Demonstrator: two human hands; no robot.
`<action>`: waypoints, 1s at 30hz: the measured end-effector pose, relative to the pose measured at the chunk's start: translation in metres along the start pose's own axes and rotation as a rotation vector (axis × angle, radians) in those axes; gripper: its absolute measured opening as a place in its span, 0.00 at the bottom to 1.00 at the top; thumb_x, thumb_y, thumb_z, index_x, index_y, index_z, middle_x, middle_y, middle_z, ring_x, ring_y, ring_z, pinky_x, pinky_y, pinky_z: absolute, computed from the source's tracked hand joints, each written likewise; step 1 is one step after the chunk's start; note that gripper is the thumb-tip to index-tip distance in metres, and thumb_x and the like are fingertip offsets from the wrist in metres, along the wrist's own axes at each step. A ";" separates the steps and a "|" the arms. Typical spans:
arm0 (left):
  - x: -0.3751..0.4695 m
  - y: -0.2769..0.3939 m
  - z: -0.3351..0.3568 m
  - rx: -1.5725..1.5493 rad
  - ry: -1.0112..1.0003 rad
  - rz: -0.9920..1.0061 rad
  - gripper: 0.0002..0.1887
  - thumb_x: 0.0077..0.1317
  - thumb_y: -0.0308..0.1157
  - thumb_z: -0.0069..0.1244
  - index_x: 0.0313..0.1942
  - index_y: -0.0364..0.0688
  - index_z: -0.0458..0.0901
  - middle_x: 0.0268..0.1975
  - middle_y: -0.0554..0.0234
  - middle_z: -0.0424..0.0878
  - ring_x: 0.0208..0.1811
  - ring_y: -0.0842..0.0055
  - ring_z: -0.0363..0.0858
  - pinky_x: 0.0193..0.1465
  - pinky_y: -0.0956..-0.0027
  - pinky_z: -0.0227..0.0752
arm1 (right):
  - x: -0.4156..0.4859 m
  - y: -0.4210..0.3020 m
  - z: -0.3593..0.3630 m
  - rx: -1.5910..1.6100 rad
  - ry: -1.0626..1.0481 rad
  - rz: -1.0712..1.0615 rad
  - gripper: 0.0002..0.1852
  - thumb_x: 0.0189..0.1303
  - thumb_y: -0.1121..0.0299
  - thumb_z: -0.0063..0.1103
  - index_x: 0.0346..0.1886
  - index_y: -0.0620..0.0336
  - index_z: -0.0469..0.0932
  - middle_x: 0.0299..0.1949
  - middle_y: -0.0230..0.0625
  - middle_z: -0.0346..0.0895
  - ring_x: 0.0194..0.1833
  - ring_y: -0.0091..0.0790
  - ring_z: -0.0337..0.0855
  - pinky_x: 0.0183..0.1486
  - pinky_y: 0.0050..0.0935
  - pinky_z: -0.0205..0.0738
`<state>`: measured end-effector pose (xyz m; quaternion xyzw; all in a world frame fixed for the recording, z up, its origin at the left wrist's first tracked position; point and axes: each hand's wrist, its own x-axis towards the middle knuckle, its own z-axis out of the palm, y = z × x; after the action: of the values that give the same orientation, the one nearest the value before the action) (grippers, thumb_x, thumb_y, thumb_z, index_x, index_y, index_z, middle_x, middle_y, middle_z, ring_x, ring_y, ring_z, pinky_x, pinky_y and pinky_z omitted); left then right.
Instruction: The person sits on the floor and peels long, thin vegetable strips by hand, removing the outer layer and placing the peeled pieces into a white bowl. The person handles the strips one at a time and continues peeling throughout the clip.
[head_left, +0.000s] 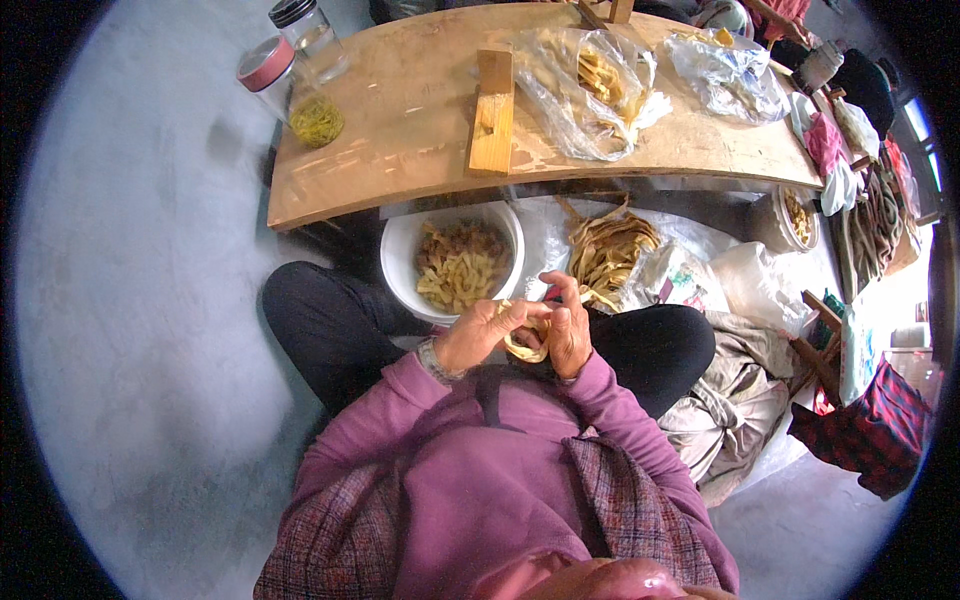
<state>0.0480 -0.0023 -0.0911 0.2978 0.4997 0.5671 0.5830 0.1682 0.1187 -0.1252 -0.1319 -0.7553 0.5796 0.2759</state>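
Above my lap, a pale yellow ring of coiled flat strip (517, 351), seemingly dried plant material, sits between my two hands. My left hand (480, 330) grips its left side, with the thumb and forefinger reaching over its top. On the other side, my right hand (571, 330) has its thumb against the ring and its forefinger bent up; its lower fingers are partly hidden. Just beyond my hands stands a white plastic bucket (388, 262) holding many small pale and brown pieces (459, 274). To its right lies a bundle of long tan strips (611, 251) on plastic sheeting.
A low wooden table (390, 135) stands ahead, bearing a wooden block (492, 112), plastic bags of strips (592, 90) and a crumpled bag (727, 75). Two lidded jars (289, 90) (309, 41) are at its left end. A second bucket (780, 221) and cloth (735, 405) lie right.
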 end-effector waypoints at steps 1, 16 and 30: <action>0.000 -0.004 -0.004 -0.077 -0.038 -0.058 0.27 0.70 0.49 0.34 0.53 0.32 0.72 0.46 0.56 0.77 0.46 0.76 0.77 0.46 0.76 0.72 | 0.000 0.000 -0.001 0.020 -0.024 0.000 0.22 0.68 0.55 0.35 0.49 0.67 0.66 0.39 0.48 0.73 0.30 0.42 0.80 0.36 0.33 0.75; 0.012 -0.037 -0.015 -0.761 -0.287 -0.152 0.26 0.70 0.47 0.33 0.47 0.28 0.73 0.46 0.47 0.75 0.50 0.61 0.75 0.50 0.49 0.74 | -0.018 0.049 -0.022 0.183 0.060 0.305 0.36 0.65 0.39 0.26 0.32 0.63 0.76 0.20 0.32 0.72 0.20 0.21 0.68 0.21 0.20 0.57; 0.014 0.019 -0.037 -0.316 0.303 0.122 0.24 0.64 0.46 0.48 0.48 0.31 0.73 0.42 0.56 0.79 0.31 0.76 0.80 0.40 0.69 0.78 | 0.007 0.032 -0.031 0.300 -0.236 0.518 0.12 0.67 0.63 0.46 0.39 0.64 0.73 0.27 0.31 0.72 0.26 0.21 0.73 0.19 0.16 0.70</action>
<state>0.0047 0.0067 -0.0892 0.1439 0.4676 0.7109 0.5053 0.1758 0.1568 -0.1485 -0.2093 -0.6295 0.7469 0.0459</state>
